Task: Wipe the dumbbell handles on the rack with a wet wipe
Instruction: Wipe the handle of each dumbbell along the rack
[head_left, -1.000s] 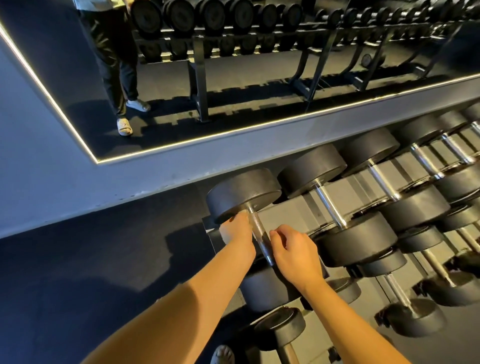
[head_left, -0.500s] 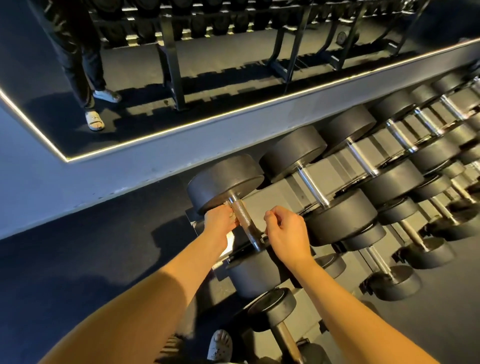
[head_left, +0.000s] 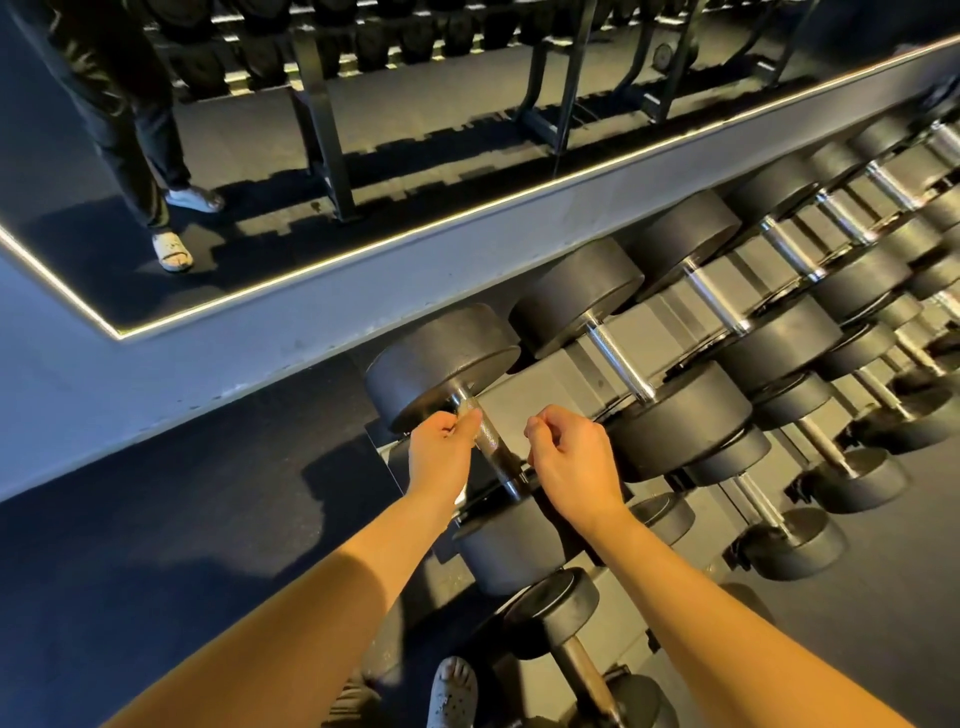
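Observation:
The leftmost dumbbell on the rack's top tier has black round heads and a knurled steel handle (head_left: 491, 447). My left hand (head_left: 439, 457) grips the far end of that handle, thumb laid over it, next to the far head (head_left: 441, 358). My right hand (head_left: 569, 460) is curled into a loose fist just right of the handle's near end, thumb against forefinger. No wet wipe shows plainly; a small pale patch sits under my left thumb. More dumbbells with chrome handles (head_left: 618, 358) line the grey rack (head_left: 545, 395) to the right.
Lower tiers hold smaller dumbbells (head_left: 550, 608) below my arms. A wall mirror (head_left: 363, 156) with a lit edge runs behind the rack and reflects the rack and a person's legs. Dark rubber floor (head_left: 156, 519) lies to the left. My sandalled foot (head_left: 452, 691) shows at the bottom.
The view has tilted down and shifted right. My left hand has slid up to the handle's far end. My right hand has drawn slightly away from the handle.

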